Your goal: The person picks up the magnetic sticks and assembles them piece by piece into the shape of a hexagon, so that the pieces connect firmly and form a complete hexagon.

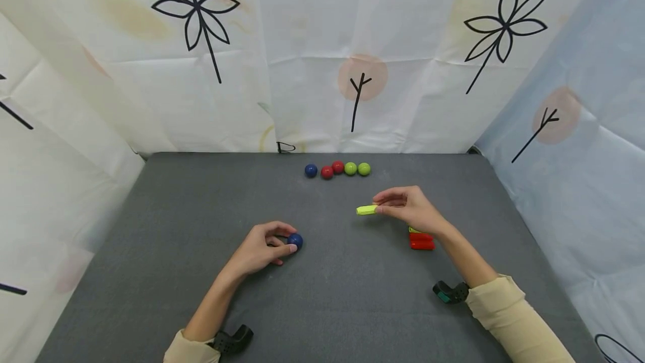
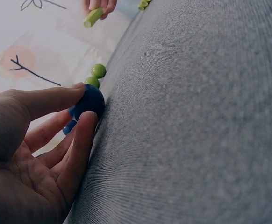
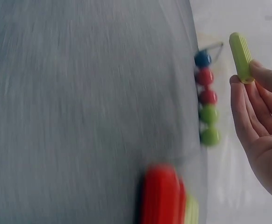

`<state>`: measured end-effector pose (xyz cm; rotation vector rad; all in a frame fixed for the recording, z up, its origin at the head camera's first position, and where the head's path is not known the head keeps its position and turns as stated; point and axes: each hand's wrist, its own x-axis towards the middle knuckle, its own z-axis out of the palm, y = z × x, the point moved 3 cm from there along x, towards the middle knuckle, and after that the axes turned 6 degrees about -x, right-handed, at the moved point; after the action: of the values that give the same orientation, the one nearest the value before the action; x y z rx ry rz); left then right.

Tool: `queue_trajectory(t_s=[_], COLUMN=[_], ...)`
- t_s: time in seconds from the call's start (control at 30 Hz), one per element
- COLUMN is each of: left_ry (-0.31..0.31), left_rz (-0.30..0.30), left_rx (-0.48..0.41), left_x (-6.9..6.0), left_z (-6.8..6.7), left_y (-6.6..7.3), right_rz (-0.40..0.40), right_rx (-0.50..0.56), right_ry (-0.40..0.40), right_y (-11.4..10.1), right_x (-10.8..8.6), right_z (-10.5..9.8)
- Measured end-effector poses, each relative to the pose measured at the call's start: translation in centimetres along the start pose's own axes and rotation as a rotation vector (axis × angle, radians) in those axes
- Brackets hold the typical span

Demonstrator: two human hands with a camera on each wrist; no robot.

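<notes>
My left hand (image 1: 265,248) pinches a dark blue ball (image 1: 295,240) between thumb and fingers, low over the grey table; the left wrist view shows the same blue ball (image 2: 90,101) close up. Above the table on the right, my right hand (image 1: 407,206) holds a ridged yellow-green stick (image 1: 366,210) by one end. In the right wrist view this stick (image 3: 241,57) sits between thumb and fingertips, its other end free. Beneath the right forearm lie red sticks (image 1: 421,241) with a yellow-green stick (image 1: 414,229) beside them, partly hidden by the wrist.
Along the table's back edge sit a blue ball (image 1: 311,170), two red balls (image 1: 327,172) and two green balls (image 1: 364,169). Patterned white cloth (image 1: 312,43) hangs behind the grey table (image 1: 322,307) and at both sides.
</notes>
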<state>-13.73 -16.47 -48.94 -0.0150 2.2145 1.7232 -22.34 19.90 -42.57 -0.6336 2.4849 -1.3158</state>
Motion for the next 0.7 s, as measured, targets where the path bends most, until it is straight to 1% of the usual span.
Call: queue_trajectory(t_s=[0.1,0.3,0.47,0.57,0.7], left_ry=[0.003,0.022,0.029,0.022,0.003], left_rz=[0.001,-0.011,-0.016,-0.013,0.001], left_rx=[-0.007,-0.012,-0.01,-0.013,-0.021], left_x=[-0.1,-0.1,0.0,0.0,0.0], left_z=[0.0,0.1,0.0,0.0,0.0], left_y=[-0.1,-0.1,-0.1,-0.1,-0.1], right_rz=[-0.027,-0.037,-0.058,-0.077,-0.087], right_rx=[0.043,0.09,0.095,0.095,0.091], right_ry=[-0.018,-0.058,-0.119,-0.153,-0.166], right_y=[-0.8,-1.6,-2.1,-2.5,-2.9], right_x=[0.6,1.7,2.3,2.7,3.3], right_z=[1.7,4.7,7.3,8.7,10.1])
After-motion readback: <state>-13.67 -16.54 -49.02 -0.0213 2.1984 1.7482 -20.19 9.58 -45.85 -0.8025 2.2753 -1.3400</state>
